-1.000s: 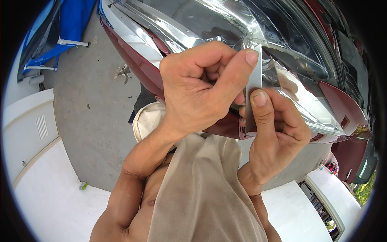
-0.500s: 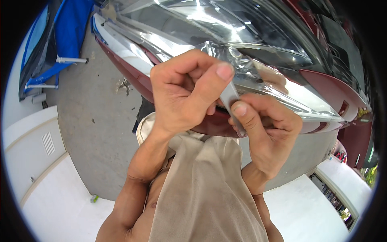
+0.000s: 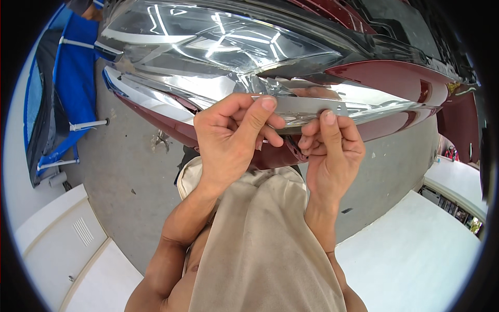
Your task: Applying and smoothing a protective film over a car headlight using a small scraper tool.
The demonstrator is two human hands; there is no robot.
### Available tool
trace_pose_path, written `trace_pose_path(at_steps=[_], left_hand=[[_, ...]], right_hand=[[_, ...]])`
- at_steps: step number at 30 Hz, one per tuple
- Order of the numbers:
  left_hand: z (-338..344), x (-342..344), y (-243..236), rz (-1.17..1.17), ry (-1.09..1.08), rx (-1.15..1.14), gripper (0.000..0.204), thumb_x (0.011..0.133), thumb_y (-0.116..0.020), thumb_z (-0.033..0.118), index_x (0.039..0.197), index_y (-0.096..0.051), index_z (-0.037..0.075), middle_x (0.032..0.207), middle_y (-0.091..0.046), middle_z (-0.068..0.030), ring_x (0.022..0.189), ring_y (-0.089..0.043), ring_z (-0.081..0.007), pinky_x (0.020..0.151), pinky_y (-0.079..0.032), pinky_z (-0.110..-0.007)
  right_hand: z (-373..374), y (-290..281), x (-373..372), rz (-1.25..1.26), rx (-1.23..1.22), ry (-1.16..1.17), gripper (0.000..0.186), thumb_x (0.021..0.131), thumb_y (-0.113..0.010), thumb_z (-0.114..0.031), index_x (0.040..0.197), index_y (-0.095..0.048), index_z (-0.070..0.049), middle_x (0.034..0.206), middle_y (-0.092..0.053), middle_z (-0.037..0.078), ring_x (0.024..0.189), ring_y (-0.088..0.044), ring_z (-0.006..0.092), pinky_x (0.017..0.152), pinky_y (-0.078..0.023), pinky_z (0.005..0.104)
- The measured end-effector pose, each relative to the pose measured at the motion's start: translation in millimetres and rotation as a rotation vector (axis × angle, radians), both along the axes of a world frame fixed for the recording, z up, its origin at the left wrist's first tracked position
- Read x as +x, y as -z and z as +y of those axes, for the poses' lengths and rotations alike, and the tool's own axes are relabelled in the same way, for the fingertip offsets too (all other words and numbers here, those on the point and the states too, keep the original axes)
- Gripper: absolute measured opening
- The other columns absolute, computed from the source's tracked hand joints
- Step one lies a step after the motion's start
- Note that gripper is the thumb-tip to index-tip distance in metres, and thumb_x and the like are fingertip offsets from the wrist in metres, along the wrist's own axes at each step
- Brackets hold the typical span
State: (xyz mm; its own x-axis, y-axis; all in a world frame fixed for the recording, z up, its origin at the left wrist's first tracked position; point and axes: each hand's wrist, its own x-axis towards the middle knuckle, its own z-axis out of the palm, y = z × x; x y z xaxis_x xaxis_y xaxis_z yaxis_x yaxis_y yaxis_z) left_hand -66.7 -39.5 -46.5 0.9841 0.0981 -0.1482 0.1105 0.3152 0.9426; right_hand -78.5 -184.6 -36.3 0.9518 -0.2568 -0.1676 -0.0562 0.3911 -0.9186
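Holding grey strip (image 3: 299, 105) ~lvl vs near-upright 1s ago, so presenting it crosswise near car light (image 3: 208, 46); pinching close to ends w/ L hand (image 3: 227, 138) + R hand (image 3: 332, 156), leaving both half-curled.

Grey floor (image 3: 119, 218) below me, scuffed, running out from beneath the red bumper (image 3: 161, 120). Ragged patch (image 3: 161, 139) just beside the bumper's left stretch; loose debris or damage, I can't tell. Small dark fleck (image 3: 133, 191) farther out from the bumper, toward me. Dark scrap (image 3: 346, 211) well apart from the bumper's right stretch, my side.
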Motion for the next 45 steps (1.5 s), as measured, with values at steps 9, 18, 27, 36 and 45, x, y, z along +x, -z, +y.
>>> trace_pose_path(at_steps=[9, 18, 27, 36, 45], left_hand=[[6.0, 6.8, -4.9, 0.026, -0.011, 0.084, 0.021, 0.093, -0.074, 0.014, 0.083, -0.069, -0.004, 0.065, -0.068, -0.0079, 0.050, -0.061, -0.0091, 0.044, -0.044, -0.021], [17.9, 4.5, -4.7, -0.007, 0.002, 0.065, 0.016, 0.093, -0.073, 0.012, 0.087, -0.071, -0.003, 0.066, -0.067, -0.0059, 0.051, -0.059, -0.0072, 0.046, -0.043, -0.020], [60.6, 14.0, -9.7, -0.256, 0.497, 0.399, 0.007, 0.087, -0.074, 0.003, 0.084, -0.073, -0.003, 0.069, -0.069, -0.0086, 0.054, -0.063, -0.0124, 0.049, -0.046, -0.023], [34.3, -0.9, 4.1, -0.098, 0.246, 0.104, 0.018, 0.100, -0.063, 0.014, 0.096, -0.070, -0.001, 0.073, -0.068, -0.0030, 0.057, -0.055, -0.0042, 0.051, -0.042, -0.020], [16.6, 2.1, 10.6, -0.036, 0.145, 0.001, 0.018, 0.097, -0.066, 0.013, 0.093, -0.070, -0.004, 0.070, -0.067, -0.0028, 0.052, -0.054, -0.0032, 0.045, -0.041, -0.020]], right_hand=[[7.2, -3.7, 12.5, -0.003, -0.254, 0.119, 0.023, 0.094, -0.073, -0.019, 0.086, -0.068, 0.002, 0.069, -0.070, 0.007, 0.054, -0.060, 0.0083, 0.050, -0.043, 0.0199], [-1.5, 2.1, 9.1, -0.047, -0.128, 0.028, 0.016, 0.093, -0.073, -0.013, 0.093, -0.068, 0.003, 0.071, -0.070, 0.009, 0.056, -0.062, 0.0108, 0.053, -0.046, 0.0222], [-38.1, -5.0, -18.1, -0.144, -0.384, -0.269, 0.054, 0.078, -0.085, -0.021, 0.120, -0.064, 0.005, 0.095, -0.072, 0.013, 0.080, -0.068, 0.0161, 0.068, -0.051, 0.0250], [-14.5, -6.1, -12.2, 0.011, -0.440, -0.363, 0.009, 0.092, -0.072, -0.004, 0.089, -0.068, 0.003, 0.076, -0.061, -0.004, 0.070, -0.050, 0.0044, 0.061, -0.040, 0.0211], [3.8, -9.4, 2.3, 0.002, -0.615, -0.306, 0.012, 0.092, -0.072, -0.009, 0.092, -0.071, 0.003, 0.072, -0.064, 0.000, 0.064, -0.048, 0.0052, 0.059, -0.039, 0.0218]])
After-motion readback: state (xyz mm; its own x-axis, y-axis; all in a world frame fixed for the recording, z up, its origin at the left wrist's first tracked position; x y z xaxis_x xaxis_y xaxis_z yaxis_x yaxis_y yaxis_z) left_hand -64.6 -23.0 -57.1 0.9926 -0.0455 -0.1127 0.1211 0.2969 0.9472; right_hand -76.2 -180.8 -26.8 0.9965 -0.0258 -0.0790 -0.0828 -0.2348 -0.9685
